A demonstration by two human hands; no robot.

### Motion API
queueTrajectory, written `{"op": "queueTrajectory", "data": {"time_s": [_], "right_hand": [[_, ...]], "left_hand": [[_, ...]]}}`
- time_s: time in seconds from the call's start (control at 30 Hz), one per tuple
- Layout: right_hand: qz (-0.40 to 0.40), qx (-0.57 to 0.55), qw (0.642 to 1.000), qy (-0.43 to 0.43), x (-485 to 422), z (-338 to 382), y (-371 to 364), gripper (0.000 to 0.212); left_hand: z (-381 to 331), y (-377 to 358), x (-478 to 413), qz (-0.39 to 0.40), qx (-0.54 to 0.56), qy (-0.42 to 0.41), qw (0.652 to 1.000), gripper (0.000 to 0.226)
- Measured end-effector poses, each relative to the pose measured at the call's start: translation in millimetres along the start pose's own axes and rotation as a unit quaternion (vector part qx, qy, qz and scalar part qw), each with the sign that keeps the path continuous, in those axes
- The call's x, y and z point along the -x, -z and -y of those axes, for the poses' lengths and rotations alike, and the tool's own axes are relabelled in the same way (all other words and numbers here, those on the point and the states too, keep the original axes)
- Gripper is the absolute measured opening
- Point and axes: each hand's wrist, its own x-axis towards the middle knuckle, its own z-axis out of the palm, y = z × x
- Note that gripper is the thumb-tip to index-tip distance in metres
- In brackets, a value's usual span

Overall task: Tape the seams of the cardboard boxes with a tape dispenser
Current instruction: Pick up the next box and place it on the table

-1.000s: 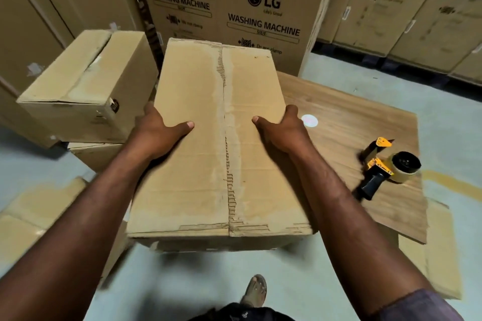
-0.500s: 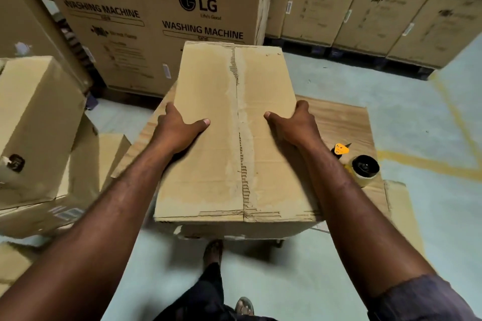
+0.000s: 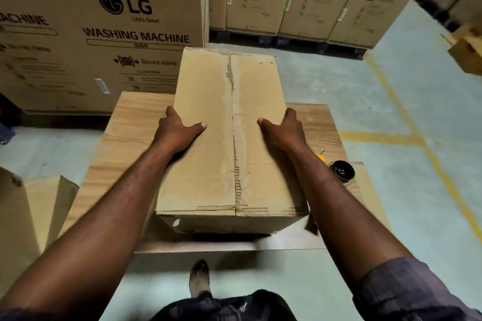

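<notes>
Left hand [image 3: 180,130]: clasps the left edge of the box [image 3: 208,164], thumb on top, fingers down the side.
Right hand [image 3: 284,129]: grips the right edge the same way.
Box: centre frame, on or just above the table [image 3: 130,122]; I cannot tell if it touches.
Seam [image 3: 234,117]: runs down the top, ragged, with no fresh tape visible.
Dispenser [image 3: 341,170]: on the table right of the box, partly hidden by the right forearm [image 3: 320,177], untouched.
Progress: the box is being positioned; taping it looks not yet begun.
</notes>
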Motion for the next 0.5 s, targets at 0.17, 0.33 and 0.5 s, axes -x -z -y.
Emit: {"op": "queueTrajectory", "data": {"time_s": [0.17, 0.33, 0.5], "right_hand": [[0.039, -0.003, 0.999, 0.003, -3, -21, -11, 0.092], [0.062, 0.061, 0.991, 0.104, 5, -34, -6, 0.080], [0.106, 0.153, 0.935, 0.302, 0, -47, 2, 0.064]], "left_hand": [[10, -11, -4, 0.029, -0.010, 0.024, 0.999, 0.117], [-8, -23, 15, -0.038, -0.120, -0.045, 0.991, 0.089], [-67, -99, 122, 0.090, -0.199, -0.216, 0.952, 0.101]]}}
